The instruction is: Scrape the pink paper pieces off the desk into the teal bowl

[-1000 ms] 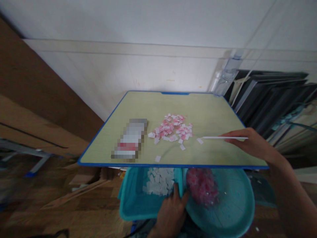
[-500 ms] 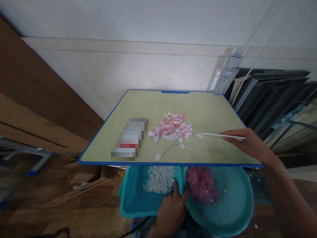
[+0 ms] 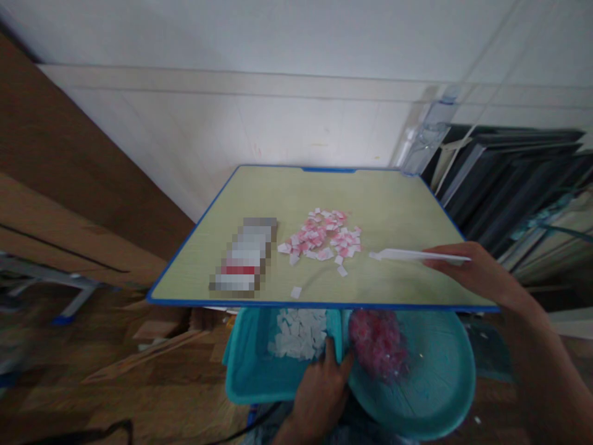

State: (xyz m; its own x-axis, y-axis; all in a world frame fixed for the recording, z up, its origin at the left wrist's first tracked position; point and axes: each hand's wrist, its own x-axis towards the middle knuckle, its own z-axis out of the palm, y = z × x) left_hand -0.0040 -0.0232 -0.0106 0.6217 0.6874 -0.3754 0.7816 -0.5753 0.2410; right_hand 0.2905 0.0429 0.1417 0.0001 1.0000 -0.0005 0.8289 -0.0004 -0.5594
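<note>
My right hand (image 3: 467, 272) pinches a slim white pointed tool (image 3: 407, 254) over the right half of the board. A small whitish piece (image 3: 374, 255) is at the tool's tip; whether it is held there I cannot tell. Left of it lies a loose heap of small pink-and-white square pieces (image 3: 315, 238), with a few strays nearer the front edge. Below the board, my left hand (image 3: 319, 395) straddles the rim of a rectangular teal basin (image 3: 259, 389), index finger inside and thumb outside. White flat pieces (image 3: 299, 334) fill part of that basin.
The pale board (image 3: 273, 191) has a blue edge. A pixelated oblong object (image 3: 245, 253) lies on its left side. Beside the basin, a round teal tray (image 3: 449, 395) holds a pink-red clump (image 3: 377, 343). A clear bottle (image 3: 428, 139) stands behind, near dark panels (image 3: 514, 167).
My right hand has shifted slightly right, and the white tool has turned so that it shows a broader side. My left hand stays at the basin rim.
</note>
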